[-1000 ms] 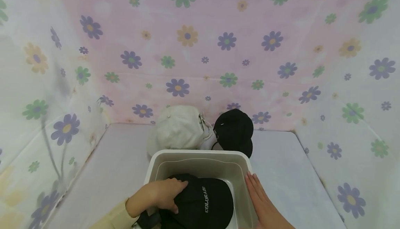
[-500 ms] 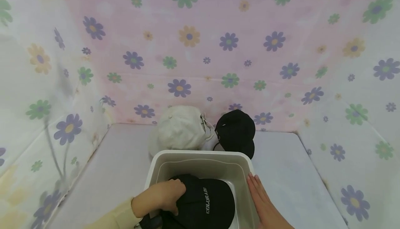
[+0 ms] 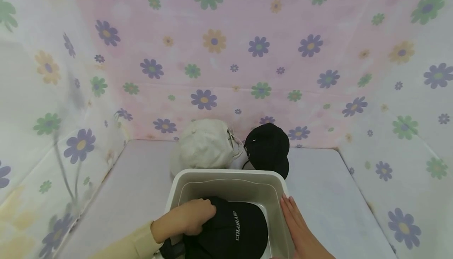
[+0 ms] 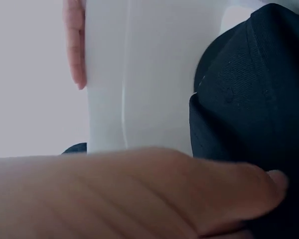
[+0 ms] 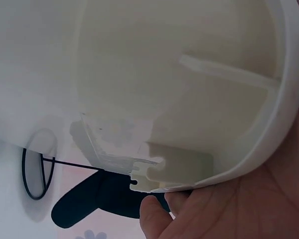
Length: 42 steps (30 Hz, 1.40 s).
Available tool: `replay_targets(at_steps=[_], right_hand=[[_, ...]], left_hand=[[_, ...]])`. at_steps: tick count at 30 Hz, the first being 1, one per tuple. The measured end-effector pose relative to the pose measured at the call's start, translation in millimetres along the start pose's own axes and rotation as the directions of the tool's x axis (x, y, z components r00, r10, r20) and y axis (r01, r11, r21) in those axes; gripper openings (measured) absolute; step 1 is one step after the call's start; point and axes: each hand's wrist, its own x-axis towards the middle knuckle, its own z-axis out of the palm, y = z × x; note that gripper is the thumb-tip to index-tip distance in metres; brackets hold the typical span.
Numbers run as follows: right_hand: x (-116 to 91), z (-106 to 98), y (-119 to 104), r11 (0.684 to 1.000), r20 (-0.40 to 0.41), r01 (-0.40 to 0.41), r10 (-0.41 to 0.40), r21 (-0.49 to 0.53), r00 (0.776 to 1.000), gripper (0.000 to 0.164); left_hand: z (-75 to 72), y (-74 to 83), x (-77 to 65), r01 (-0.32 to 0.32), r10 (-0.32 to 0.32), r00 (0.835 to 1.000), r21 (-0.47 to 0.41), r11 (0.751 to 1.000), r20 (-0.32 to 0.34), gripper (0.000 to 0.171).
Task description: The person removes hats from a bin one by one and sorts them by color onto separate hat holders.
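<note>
A black cap (image 3: 252, 224) with white COLORADO lettering lies inside a pale bin (image 3: 231, 172). My left hand (image 3: 192, 216) reaches over the bin's left side and pinches the crown, its fingers curled. In the left wrist view the thumb presses into the dark fabric of the cap (image 4: 239, 104); the other fingers are mostly hidden. A second dark item (image 3: 173, 248) shows under the left wrist, partly covered. My right hand (image 3: 301, 227) rests along the bin's right outer wall, fingers straight. In the right wrist view this hand (image 5: 229, 209) lies against the bin's rim (image 5: 294, 99).
Behind the bin stand a cream cap (image 3: 203, 145) and another black cap (image 3: 267, 147), side by side. The right wrist view shows a black wire stand (image 5: 24, 174) near that cap. Flower-print cloth (image 3: 219, 70) walls in the white tabletop (image 3: 315, 188) at the back and sides.
The fingers of my left hand have drawn together on the crown from a wider spread. The lettered cap has shifted slightly right. My right hand stays at the bin wall.
</note>
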Motion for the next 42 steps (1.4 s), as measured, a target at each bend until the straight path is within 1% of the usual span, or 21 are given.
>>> replay_targets(at_steps=[2, 5, 8, 10, 11, 12, 13, 15, 17, 18, 19, 20, 21, 23, 25, 26, 30, 34, 38, 40, 42], right_hand=[[0, 0, 1, 1.000, -0.001, -0.009, 0.009, 0.022, 1.000, 0.122], [0, 1, 2, 0.999, -0.002, 0.001, -0.001, 0.034, 1.000, 0.121], [1, 1, 3, 0.998, -0.005, 0.021, -0.021, 0.052, 1.000, 0.121], [2, 1, 3, 0.998, -0.012, 0.039, -0.039, 0.047, 0.999, 0.121], [1, 1, 3, 0.998, -0.016, 0.044, -0.043, 0.040, 0.999, 0.121], [1, 1, 2, 0.998, -0.020, 0.049, -0.049, 0.039, 0.999, 0.121], [1, 1, 2, 0.998, -0.023, 0.050, -0.049, 0.032, 0.999, 0.120], [1, 1, 2, 0.998, -0.028, 0.053, -0.053, 0.020, 0.998, 0.119], [0, 1, 2, 0.999, -0.026, 0.045, -0.044, 0.014, 0.999, 0.119], [1, 1, 2, 0.999, -0.025, 0.047, -0.046, 0.010, 0.999, 0.119], [1, 1, 1, 0.999, -0.022, 0.041, -0.041, 0.011, 0.999, 0.120], [0, 1, 1, 0.999, -0.017, 0.030, -0.029, 0.012, 0.999, 0.120], [1, 0, 1, 1.000, -0.010, 0.011, -0.011, 0.008, 1.000, 0.121], [1, -1, -1, 1.000, 0.003, -0.024, 0.024, -0.004, 1.000, 0.123], [1, 0, 0, 1.000, 0.006, -0.028, 0.028, -0.003, 1.000, 0.121], [1, 0, 0, 1.000, 0.003, -0.021, 0.021, 0.000, 1.000, 0.120], [2, 3, 4, 0.997, -0.025, 0.076, -0.076, 0.027, 0.997, 0.118], [0, 8, 9, 0.996, -0.032, 0.084, -0.083, 0.034, 0.996, 0.119], [-1, 10, 11, 0.997, -0.031, 0.077, -0.076, 0.011, 0.997, 0.117], [-1, 8, 10, 0.997, -0.023, 0.074, -0.074, -0.006, 0.997, 0.118], [-1, 7, 9, 0.997, -0.014, 0.070, -0.070, -0.026, 0.997, 0.119]], left_hand=[[-1.7, -2.0, 0.3, -0.039, 0.039, 0.997, 0.004, 0.999, -0.062, 0.025], [-6.4, -3.4, 0.7, -0.084, 0.077, 0.982, -0.032, 0.996, -0.173, 0.033], [-10.3, -3.5, 1.7, -0.127, 0.085, 0.958, -0.138, 0.982, -0.273, 0.039], [-10.8, -3.7, 2.6, -0.167, 0.080, 0.938, -0.237, 0.957, -0.338, 0.037], [-11.0, -3.6, 3.0, -0.196, 0.082, 0.921, -0.271, 0.942, -0.381, 0.033], [-10.8, -3.6, 3.6, -0.231, 0.083, 0.898, -0.302, 0.925, -0.433, 0.029], [-10.3, -3.7, 4.4, -0.270, 0.081, 0.869, -0.331, 0.904, -0.487, 0.026], [-9.2, -4.1, 6.0, -0.345, 0.075, 0.803, -0.359, 0.867, -0.591, 0.021], [-8.1, -4.4, 7.8, -0.408, 0.068, 0.736, -0.362, 0.838, -0.673, 0.018], [-7.3, -4.9, 9.0, -0.429, 0.064, 0.717, -0.366, 0.826, -0.695, 0.018], [-6.5, -5.3, 10.1, -0.439, 0.062, 0.712, -0.374, 0.817, -0.700, 0.019], [-5.8, -5.6, 11.2, -0.441, 0.062, 0.720, -0.386, 0.810, -0.692, 0.020], [-4.9, -5.9, 12.4, -0.443, 0.069, 0.733, -0.399, 0.803, -0.676, 0.021], [-3.3, -6.3, 14.4, -0.436, 0.086, 0.771, -0.424, 0.794, -0.631, 0.023], [-1.5, -6.4, 15.6, -0.417, 0.095, 0.806, -0.445, 0.792, -0.585, 0.024], [-0.8, -6.3, 15.7, -0.409, 0.099, 0.819, -0.455, 0.791, -0.565, 0.025], [1.8, -7.1, 14.3, -0.383, 0.088, 0.853, -0.501, 0.776, -0.515, 0.026], [5.5, -9.6, 13.8, -0.356, 0.104, 0.897, -0.563, 0.746, -0.430, 0.038], [6.3, -12.8, 12.6, -0.331, 0.147, 0.929, -0.588, 0.738, -0.338, 0.057], [4.9, -13.5, 11.7, -0.328, 0.165, 0.934, -0.581, 0.745, -0.316, 0.061], [3.3, -13.3, 11.2, -0.331, 0.176, 0.934, -0.563, 0.758, -0.312, 0.062]])
